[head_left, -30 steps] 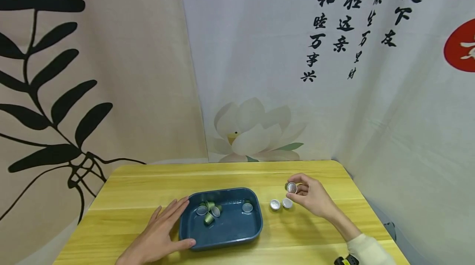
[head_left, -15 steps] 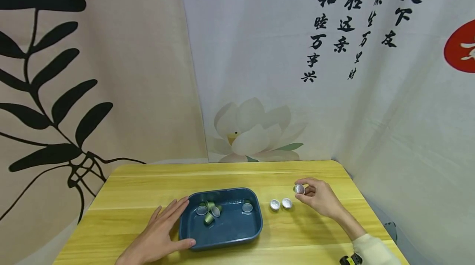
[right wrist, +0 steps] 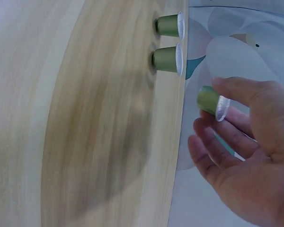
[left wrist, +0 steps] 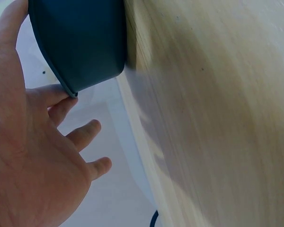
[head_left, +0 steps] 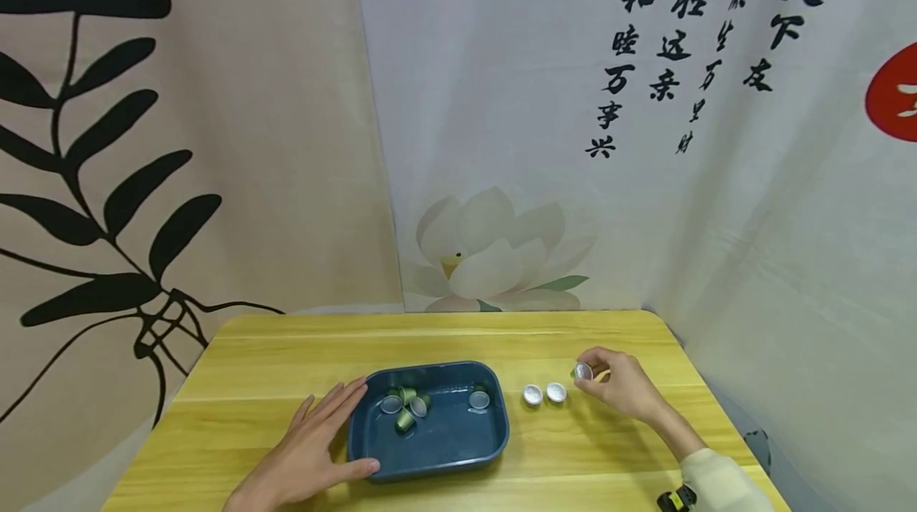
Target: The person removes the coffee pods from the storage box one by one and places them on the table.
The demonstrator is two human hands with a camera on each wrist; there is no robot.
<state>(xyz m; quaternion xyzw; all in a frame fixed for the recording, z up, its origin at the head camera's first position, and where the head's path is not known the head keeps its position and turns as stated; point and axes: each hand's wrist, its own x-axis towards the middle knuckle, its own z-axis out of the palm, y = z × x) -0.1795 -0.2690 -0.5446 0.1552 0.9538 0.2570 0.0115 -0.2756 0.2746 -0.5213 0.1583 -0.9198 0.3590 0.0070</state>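
Note:
Between thumb and fingers my right hand [head_left: 625, 384] pinches a green coffee capsule [right wrist: 209, 100] with a silver foil lid, held above the table. To its left, two more coffee capsules [head_left: 544, 394] stand side by side on the table, foil lids up; the right wrist view shows their green sides. My left hand [head_left: 304, 448] lies along the left side of a dark blue tray [head_left: 458, 460], fingers spread and fairly straight, fingertips and thumb touching its rim. Inside the tray several green capsules [head_left: 405, 420] lie clustered at the left, and a single capsule [head_left: 479, 399] lies at the right.
The yellow wooden table [head_left: 286, 345] carries everything. Behind it hangs a printed cloth [head_left: 501, 138] with a lotus flower and black writing. A dark band with yellow [head_left: 677, 498] is on the right wrist by a pale sleeve [head_left: 727, 480].
My right hand has moved to the right and slightly lower with its capsule, away from the two standing ones. The left hand and the tray have stayed in place.

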